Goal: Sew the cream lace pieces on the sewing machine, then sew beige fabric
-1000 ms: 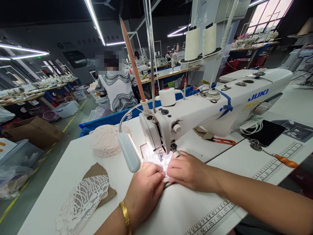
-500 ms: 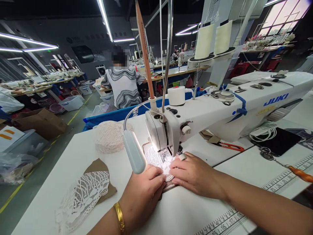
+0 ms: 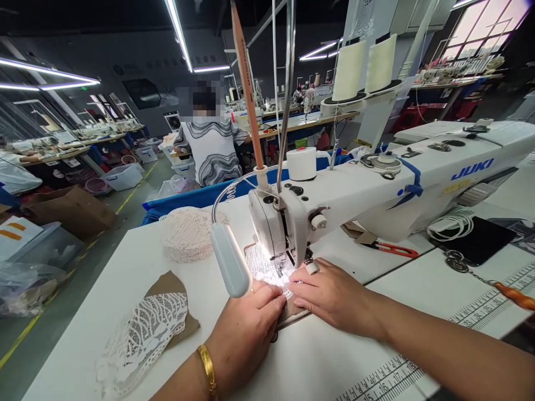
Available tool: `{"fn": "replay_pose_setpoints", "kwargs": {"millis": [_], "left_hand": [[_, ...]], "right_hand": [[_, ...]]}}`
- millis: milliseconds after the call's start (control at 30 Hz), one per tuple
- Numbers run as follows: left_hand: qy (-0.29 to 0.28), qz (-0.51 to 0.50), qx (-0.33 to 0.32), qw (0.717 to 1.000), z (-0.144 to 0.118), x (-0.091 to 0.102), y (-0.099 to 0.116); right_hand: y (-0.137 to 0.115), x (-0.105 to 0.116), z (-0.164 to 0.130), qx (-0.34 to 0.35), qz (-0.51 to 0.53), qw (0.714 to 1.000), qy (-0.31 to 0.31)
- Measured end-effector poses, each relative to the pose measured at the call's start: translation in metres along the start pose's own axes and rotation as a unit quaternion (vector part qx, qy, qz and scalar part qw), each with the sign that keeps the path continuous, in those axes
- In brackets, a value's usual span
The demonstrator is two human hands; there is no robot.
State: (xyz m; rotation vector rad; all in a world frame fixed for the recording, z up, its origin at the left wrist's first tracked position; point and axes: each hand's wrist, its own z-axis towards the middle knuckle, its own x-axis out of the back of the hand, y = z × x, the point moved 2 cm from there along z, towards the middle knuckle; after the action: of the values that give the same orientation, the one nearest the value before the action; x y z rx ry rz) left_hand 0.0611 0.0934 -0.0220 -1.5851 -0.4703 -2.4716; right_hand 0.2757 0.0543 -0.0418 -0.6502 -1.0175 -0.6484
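Under the presser foot (image 3: 281,268) of the white sewing machine (image 3: 346,189) lies a piece of white lace (image 3: 258,263), brightly lit. My left hand (image 3: 251,323), with a gold bangle at the wrist, presses the near left side of the lace, its thumb and fingertips closed together on the edge. Opposite it, my right hand (image 3: 334,295) has its fingers bunched on the lace's right side, close to the needle area. Fingertips partly cover the lace's near edge. A grey lamp (image 3: 230,260) on a bent neck hangs just above my left hand.
On the left of the white table (image 3: 87,301) lies a lace piece (image 3: 154,323) over brown card; a pile of cream lace (image 3: 188,234) sits behind. Orange-handled snips (image 3: 397,249), a black phone-like slab (image 3: 480,239) and a keychain (image 3: 456,262) lie right. A co-worker (image 3: 215,147) sits ahead.
The lace has slid a little away from me under the foot, so less of its near edge shows between my hands. My left hand has shifted slightly to the right.
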Motion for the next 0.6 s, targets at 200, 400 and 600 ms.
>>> {"fn": "replay_pose_setpoints", "kwargs": {"millis": [200, 400, 600], "left_hand": [[-0.002, 0.001, 0.012, 1.0, 0.0, -0.001, -0.003], [0.014, 0.002, 0.017, 1.0, 0.001, -0.001, -0.009], [0.022, 0.004, 0.018, 1.0, 0.004, -0.001, -0.015]], "right_hand": [[0.0, 0.0, 0.002, -0.002, -0.011, 1.0, 0.009], [0.0, 0.0, 0.006, -0.018, -0.018, 1.0, 0.008], [0.003, 0.001, 0.011, -0.047, -0.021, 0.999, 0.004]]}}
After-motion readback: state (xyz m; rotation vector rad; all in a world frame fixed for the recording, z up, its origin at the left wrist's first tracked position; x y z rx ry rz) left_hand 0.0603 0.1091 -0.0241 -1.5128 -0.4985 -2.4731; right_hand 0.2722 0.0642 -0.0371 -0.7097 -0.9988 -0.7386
